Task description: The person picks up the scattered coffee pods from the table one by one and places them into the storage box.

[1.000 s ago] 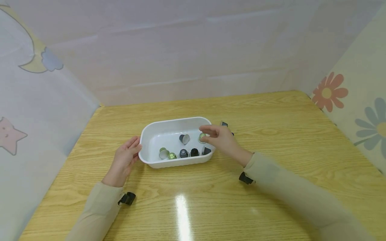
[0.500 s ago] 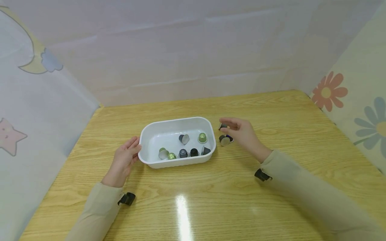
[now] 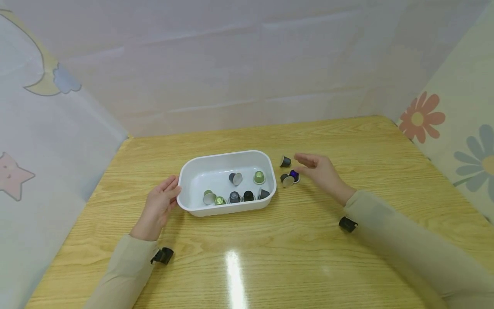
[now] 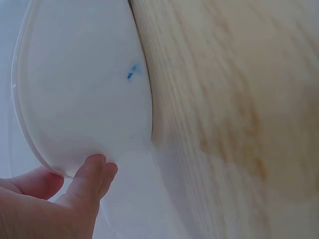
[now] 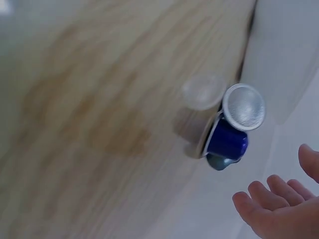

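Observation:
My left hand point(image 3: 156, 206) pinches the left end of a white oval-cornered container point(image 3: 221, 161), its thumb at the rim and fingers on the outer wall. Coffee capsules lie inside: a green one point(image 3: 259, 177) at the right, a tipped dark one point(image 3: 233, 178) mid-floor, and several along the near wall, including a black one point(image 3: 248, 195). My right hand point(image 3: 322, 174) holds nothing, thumb and fingers apart, just right of three loose capsules: a dark grey one point(image 3: 285, 161), a blue one point(image 3: 294, 174), and a dark one with its pale lid point(image 3: 287, 182) showing. The right wrist view shows the blue capsule point(image 5: 227, 140) beside the fingers.
A wood-grain table point(image 3: 247, 249) carries everything. Behind it rises a pale cloth backdrop point(image 3: 247, 77), with printed side panels at left and right. A black wrist mount point(image 3: 162, 255) sits on the left sleeve, another point(image 3: 348, 224) on the right.
My right hand has moved right, from above the green capsule in the container to beside the loose capsules, uncovering them. My left hand and the container have stayed put.

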The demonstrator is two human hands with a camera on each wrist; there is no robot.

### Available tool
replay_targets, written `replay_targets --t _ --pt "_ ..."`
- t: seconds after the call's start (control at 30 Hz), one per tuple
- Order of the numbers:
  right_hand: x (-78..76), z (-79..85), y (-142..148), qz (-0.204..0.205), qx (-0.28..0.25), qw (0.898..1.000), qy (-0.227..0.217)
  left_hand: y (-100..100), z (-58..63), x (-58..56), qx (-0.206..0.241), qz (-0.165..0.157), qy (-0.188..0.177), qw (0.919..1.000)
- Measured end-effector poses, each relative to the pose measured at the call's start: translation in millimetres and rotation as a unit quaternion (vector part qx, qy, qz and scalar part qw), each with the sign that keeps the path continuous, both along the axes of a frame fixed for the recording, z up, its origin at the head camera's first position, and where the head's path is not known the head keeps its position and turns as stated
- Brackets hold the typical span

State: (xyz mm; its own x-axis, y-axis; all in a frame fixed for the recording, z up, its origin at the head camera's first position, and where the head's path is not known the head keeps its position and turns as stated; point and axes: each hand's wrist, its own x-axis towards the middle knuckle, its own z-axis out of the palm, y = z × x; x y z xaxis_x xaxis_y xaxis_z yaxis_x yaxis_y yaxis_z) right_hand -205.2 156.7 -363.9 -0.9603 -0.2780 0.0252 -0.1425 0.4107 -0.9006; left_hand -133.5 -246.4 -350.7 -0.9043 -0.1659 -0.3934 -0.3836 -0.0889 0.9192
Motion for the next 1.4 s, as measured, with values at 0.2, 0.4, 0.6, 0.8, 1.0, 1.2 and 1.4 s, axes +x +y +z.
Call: replay_targets --t 0.2,0.4,0.6,0.8,1.0,1.2,1.4 --pt "-6.1 -4.8 6 0.024 0.017 0.999 -0.026 -1 -0.9 0.4 0.008 0.003 0.004 1.0000" --pt "-13.0 -7.1 10 0.048 0.023 0.996 -0.067 -1 -1.1 1.2 0.005 0.000 0.004 1.0000" --pt "-21.3 -10.1 16 0.072 0.045 0.992 -0.090 0 -0.2 1.5 0.005 -0.001 0.005 1.0000" --pt "-30.0 -14.2 20 0.109 0.081 0.987 -0.086 0 -0.3 1.2 0.007 -0.001 0.007 1.0000" --pt "-37.7 -18.5 19 0.129 0.092 0.984 -0.079 -1 -0.4 1.3 0.007 -0.002 0.003 1.0000" --pt "-43.0 -22.2 18 0.136 0.092 0.982 -0.090 -2 1.5 1.0 -0.001 -0.002 0.001 1.0000" --pt "-45.6 -23.5 15 0.141 0.107 0.981 -0.086 -2 0.2 -0.2 -0.001 -0.003 0.005 1.0000"
